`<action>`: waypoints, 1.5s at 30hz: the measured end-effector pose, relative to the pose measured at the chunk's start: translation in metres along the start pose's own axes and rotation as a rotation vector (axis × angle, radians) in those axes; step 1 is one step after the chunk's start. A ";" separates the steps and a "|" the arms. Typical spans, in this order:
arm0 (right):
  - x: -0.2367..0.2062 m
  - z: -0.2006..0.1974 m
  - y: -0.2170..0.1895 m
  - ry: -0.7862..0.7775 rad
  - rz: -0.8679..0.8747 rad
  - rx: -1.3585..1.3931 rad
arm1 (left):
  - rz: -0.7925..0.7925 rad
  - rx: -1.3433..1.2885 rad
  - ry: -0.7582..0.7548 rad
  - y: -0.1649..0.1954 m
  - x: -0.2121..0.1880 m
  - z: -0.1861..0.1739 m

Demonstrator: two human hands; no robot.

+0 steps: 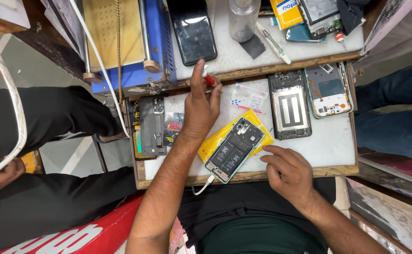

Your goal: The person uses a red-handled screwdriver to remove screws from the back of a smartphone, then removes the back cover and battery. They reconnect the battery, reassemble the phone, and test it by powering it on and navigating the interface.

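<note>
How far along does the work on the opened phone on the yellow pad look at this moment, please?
Done: the phone lies back-off on the yellow pad, insides exposed, white cable plugged in. In hand: the left hand holds a red-tipped tool; the right hand rests beside the phone. Left: no back cover is fitted.

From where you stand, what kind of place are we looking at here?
Most likely a small phone repair bench. An opened phone with its back off lies on a yellow pad, two more stripped phone bodies sit on the white worktop, and the left hand holds a red-handled tool.
</note>
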State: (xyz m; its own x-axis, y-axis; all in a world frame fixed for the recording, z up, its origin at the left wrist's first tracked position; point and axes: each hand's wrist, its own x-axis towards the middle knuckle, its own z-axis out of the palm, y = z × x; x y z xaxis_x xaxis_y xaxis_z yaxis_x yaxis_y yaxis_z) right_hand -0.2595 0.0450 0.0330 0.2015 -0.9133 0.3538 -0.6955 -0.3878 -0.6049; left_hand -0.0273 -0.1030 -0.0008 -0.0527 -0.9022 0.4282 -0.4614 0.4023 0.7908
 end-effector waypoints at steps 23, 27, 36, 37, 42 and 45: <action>0.012 -0.015 0.014 -0.174 0.431 0.468 | -0.363 -0.796 -0.117 0.097 -0.100 0.021; 0.008 -0.013 0.021 -0.191 0.377 0.461 | -0.392 -0.794 -0.143 0.094 -0.107 0.025; 0.002 -0.009 0.022 -0.126 0.416 0.403 | -0.215 -0.493 -0.099 0.099 -0.112 0.025; 0.004 -0.008 0.020 -0.118 0.424 0.389 | -0.154 -0.472 -0.091 0.101 -0.111 0.023; 0.010 -0.010 0.012 -0.127 0.422 0.355 | 0.049 -0.387 -0.057 0.107 -0.105 0.019; 0.011 -0.011 0.010 -0.118 0.391 0.330 | 0.074 -0.379 -0.044 0.107 -0.104 0.018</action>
State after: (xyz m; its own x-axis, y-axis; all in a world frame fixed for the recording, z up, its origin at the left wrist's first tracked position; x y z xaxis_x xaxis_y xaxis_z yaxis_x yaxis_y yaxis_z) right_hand -0.2714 0.0324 0.0389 0.0595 -0.9981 -0.0148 -0.4840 -0.0159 -0.8749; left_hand -0.0872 0.0307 0.0315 -0.1155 -0.8710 0.4776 -0.0951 0.4883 0.8675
